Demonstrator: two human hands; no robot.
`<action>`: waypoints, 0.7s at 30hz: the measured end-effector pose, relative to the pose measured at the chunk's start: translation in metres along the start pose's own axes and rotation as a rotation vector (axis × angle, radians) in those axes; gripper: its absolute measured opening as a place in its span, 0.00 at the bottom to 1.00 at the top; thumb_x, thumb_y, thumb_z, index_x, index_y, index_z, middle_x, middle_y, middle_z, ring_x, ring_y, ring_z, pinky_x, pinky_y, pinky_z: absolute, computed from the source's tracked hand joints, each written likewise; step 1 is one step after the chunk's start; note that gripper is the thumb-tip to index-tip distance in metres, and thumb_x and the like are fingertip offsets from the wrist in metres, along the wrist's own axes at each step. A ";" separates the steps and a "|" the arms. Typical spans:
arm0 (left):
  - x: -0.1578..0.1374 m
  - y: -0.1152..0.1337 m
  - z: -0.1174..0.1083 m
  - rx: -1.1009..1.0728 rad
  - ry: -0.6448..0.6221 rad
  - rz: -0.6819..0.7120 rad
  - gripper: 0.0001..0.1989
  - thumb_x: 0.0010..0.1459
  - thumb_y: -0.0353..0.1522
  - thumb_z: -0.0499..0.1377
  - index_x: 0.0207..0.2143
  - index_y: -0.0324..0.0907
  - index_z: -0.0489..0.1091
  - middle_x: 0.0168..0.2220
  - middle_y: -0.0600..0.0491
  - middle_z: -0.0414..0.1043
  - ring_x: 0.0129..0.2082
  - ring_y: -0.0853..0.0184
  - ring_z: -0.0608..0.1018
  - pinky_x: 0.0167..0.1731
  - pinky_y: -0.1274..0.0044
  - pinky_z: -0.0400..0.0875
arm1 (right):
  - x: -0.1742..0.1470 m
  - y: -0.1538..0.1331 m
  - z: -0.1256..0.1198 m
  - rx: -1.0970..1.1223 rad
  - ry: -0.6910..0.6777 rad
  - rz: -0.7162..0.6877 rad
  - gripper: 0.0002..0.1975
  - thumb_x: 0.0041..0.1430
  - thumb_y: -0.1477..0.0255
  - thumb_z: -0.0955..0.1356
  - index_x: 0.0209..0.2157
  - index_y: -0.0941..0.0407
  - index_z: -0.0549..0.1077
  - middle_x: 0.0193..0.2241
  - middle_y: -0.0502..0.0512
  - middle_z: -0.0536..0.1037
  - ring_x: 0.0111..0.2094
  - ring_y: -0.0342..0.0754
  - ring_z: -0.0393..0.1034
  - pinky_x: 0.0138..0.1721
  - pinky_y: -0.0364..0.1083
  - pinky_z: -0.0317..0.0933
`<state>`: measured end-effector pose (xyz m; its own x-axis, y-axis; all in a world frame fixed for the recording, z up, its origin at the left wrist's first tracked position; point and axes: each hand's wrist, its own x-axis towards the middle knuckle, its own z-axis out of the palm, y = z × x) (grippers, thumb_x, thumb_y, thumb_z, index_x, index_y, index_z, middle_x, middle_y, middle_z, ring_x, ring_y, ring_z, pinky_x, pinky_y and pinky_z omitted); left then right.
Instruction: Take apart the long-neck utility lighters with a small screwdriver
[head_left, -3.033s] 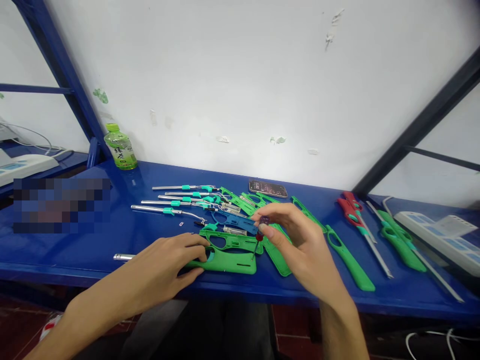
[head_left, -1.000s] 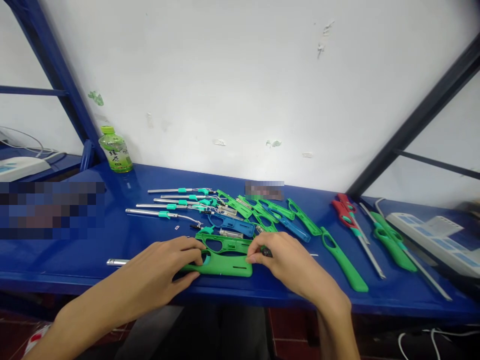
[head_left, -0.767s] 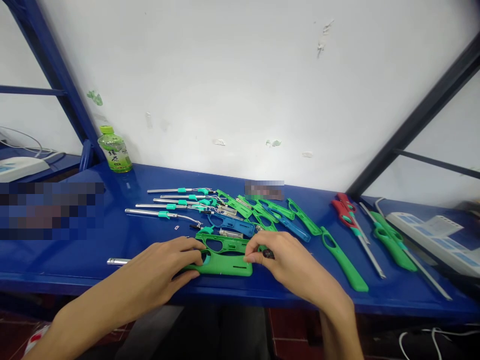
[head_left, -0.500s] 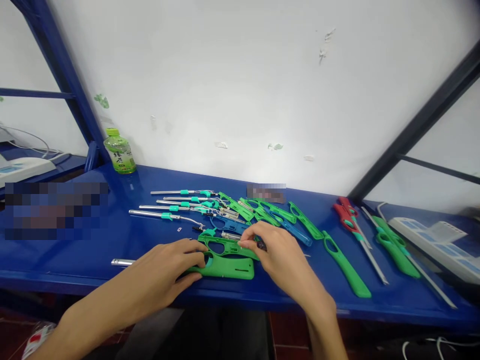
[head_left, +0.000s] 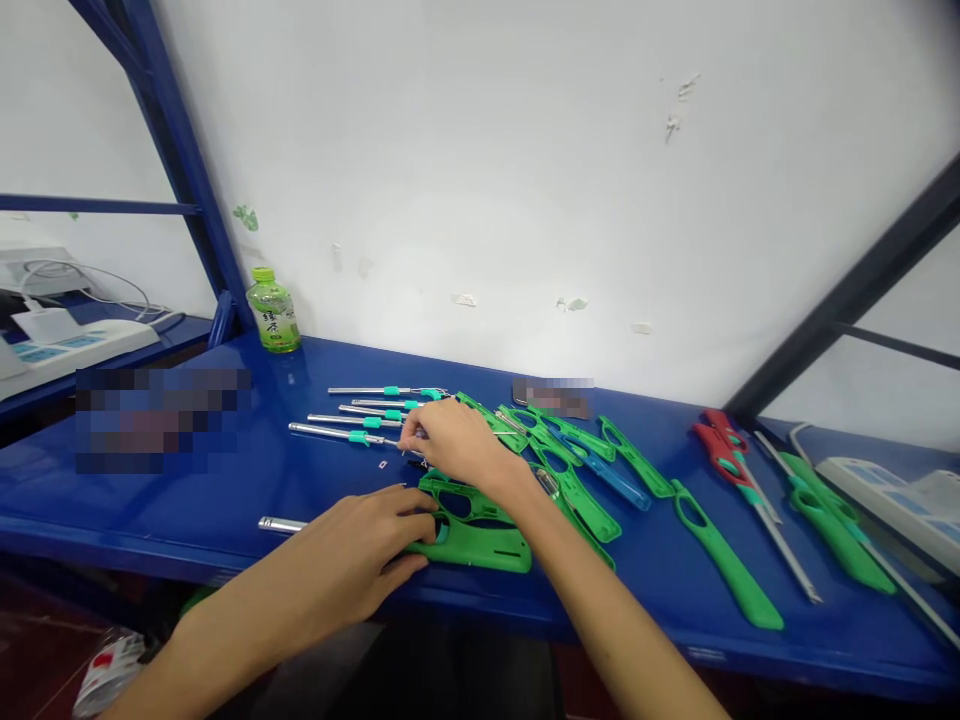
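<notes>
Green plastic lighter handle on the blue surface, left hand pinching it; right hand curls near teal-collared silver rods, grip unclear, and that low forearm could sweep hollow green shells askew

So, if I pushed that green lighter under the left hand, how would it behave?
The green lighter would probably slide rather than roll: it looks broad and flat. It seems stiff, with a metal tube showing past the left hand. Its smooth surface may be slightly slippery.
</notes>
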<state>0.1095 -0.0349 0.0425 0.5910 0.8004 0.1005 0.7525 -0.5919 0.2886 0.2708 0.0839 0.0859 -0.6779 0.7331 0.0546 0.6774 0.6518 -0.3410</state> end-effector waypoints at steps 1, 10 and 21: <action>-0.001 -0.001 0.000 -0.006 -0.006 -0.008 0.08 0.73 0.26 0.63 0.46 0.48 0.79 0.58 0.51 0.82 0.56 0.54 0.85 0.54 0.67 0.77 | 0.003 -0.002 0.001 -0.002 -0.001 -0.011 0.06 0.77 0.73 0.73 0.42 0.57 0.84 0.39 0.53 0.86 0.42 0.51 0.80 0.47 0.50 0.71; -0.006 -0.002 -0.007 -0.030 -0.005 -0.010 0.10 0.74 0.25 0.60 0.47 0.48 0.79 0.55 0.53 0.82 0.54 0.56 0.85 0.52 0.69 0.74 | -0.040 -0.010 -0.016 0.017 0.124 0.007 0.19 0.83 0.70 0.67 0.34 0.54 0.84 0.32 0.52 0.84 0.34 0.49 0.76 0.33 0.47 0.55; -0.005 0.003 -0.012 -0.042 0.092 0.017 0.10 0.76 0.28 0.60 0.51 0.51 0.78 0.60 0.56 0.81 0.53 0.59 0.86 0.49 0.71 0.72 | -0.160 0.008 0.001 0.103 0.066 0.334 0.20 0.62 0.63 0.85 0.54 0.44 0.85 0.51 0.48 0.87 0.51 0.60 0.82 0.51 0.53 0.67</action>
<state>0.1054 -0.0396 0.0540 0.5730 0.7966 0.1926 0.7284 -0.6027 0.3259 0.3847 -0.0283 0.0730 -0.4012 0.9158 -0.0163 0.8242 0.3532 -0.4427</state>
